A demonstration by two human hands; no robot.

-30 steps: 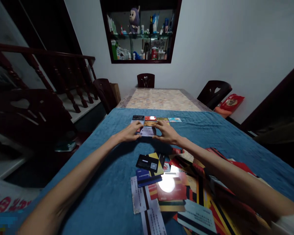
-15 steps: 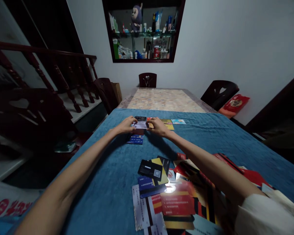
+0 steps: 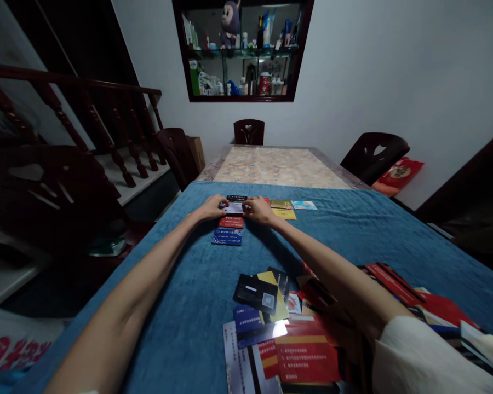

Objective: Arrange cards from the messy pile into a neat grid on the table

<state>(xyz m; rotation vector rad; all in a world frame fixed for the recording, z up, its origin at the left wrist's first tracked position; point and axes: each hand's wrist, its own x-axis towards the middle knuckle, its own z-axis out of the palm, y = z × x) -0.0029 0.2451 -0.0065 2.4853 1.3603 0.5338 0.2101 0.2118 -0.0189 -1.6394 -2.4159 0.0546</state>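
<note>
My left hand [image 3: 212,207] and my right hand [image 3: 258,210] grip a pale lavender card [image 3: 233,208] by its two short ends, fingers curled. It lies on or just above the blue cloth, just below a black card [image 3: 237,198]. Nearer to me, a red card [image 3: 231,222] and a blue card [image 3: 227,237] continue the column. Partly hidden behind my right hand is another red card [image 3: 264,200]. To its right are a gold card [image 3: 281,204], a yellow card [image 3: 285,214] and a light blue card [image 3: 304,205].
A loose, overlapping heap of cards, with a black card [image 3: 254,293] and a large red card [image 3: 306,353] on top, spreads under my right forearm. The blue cloth [image 3: 176,328] covers the table's near part. Dark chairs [image 3: 372,156] stand around the table.
The lavender card has been lowered slightly toward the black card, uncovering more of the red card below it. My hands stay at its ends. The view has shifted a little.
</note>
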